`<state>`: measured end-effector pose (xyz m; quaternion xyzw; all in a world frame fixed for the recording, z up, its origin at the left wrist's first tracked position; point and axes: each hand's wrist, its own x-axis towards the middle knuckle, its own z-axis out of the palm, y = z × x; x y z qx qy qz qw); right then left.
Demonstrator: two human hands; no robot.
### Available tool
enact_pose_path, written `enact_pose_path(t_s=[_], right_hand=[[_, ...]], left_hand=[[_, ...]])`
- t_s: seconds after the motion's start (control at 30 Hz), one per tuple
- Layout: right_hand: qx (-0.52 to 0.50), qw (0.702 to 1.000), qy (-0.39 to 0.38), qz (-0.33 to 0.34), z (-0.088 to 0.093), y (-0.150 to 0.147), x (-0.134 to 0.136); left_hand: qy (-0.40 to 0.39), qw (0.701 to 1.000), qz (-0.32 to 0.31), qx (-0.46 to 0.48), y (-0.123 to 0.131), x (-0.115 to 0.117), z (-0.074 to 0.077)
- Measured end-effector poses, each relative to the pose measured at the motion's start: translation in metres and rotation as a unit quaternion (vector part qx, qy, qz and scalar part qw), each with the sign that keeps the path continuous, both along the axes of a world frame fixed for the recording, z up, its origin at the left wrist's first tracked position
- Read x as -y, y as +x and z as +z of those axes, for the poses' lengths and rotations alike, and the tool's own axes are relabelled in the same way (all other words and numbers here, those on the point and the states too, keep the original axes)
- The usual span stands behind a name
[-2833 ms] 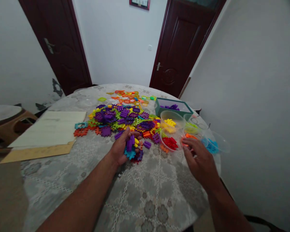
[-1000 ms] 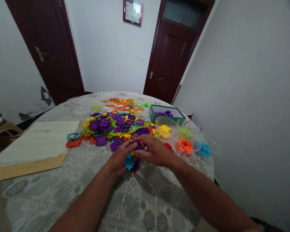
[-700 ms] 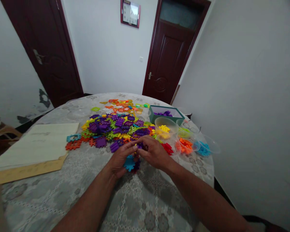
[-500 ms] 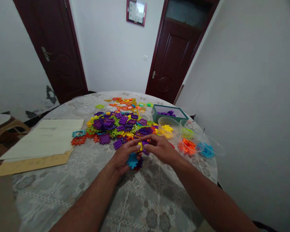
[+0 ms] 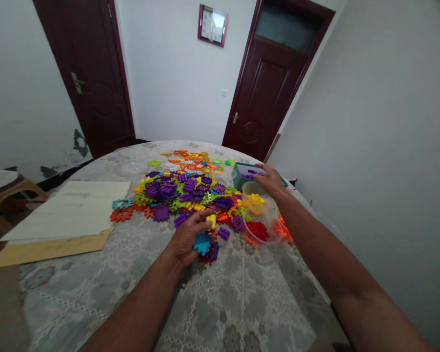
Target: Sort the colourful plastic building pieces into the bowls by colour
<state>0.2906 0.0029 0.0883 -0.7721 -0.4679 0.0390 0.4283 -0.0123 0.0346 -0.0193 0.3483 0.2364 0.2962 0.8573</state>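
Observation:
My left hand [image 5: 188, 235] pinches a yellow toy connector piece [image 5: 210, 221] between thumb and fingers, above the near edge of a heap of plastic building pieces [image 5: 179, 193]. Just below that hand lie a blue square toothed piece [image 5: 202, 243] and dark purple ones. A ribbed purple connector [image 5: 224, 233] rests on the cloth to its right. My right hand [image 5: 271, 180] reaches over a green-rimmed box [image 5: 238, 178] with purple pieces [image 5: 250, 174] inside; its thumb and forefinger are apart, and nothing shows between them.
Clear plastic bowls hold yellow pieces [image 5: 255, 203], red pieces [image 5: 258, 231] and orange pieces [image 5: 284, 230], close under my right forearm. White paper sheets [image 5: 66, 210] lie on brown card [image 5: 55, 254] at the left. A patterned cloth [image 5: 220, 303] covers the round table.
My right hand has moved from beside my left hand, away and to the right, over the box. My left hand stays about where it was, with the yellow connector piece.

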Motion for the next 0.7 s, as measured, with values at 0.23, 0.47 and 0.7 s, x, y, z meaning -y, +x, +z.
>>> enact_pose_path(t_s=[0.23, 0.47, 0.7], right_hand=[[0.131, 0.977, 0.014, 0.171, -0.027, -0.085, 0.050], [0.218, 0.933, -0.037, 0.285, -0.088, -0.190, 0.086], [0.233, 0.931, 0.009, 0.280, -0.101, -0.184, 0.085]], left_hand=[[-0.047, 0.996, 0.062, 0.047, 0.002, -0.004, -0.003], [-0.069, 0.993, 0.078, 0.061, 0.001, -0.007, 0.000], [-0.024, 0.999, 0.037, 0.020, 0.001, -0.005, 0.007]])
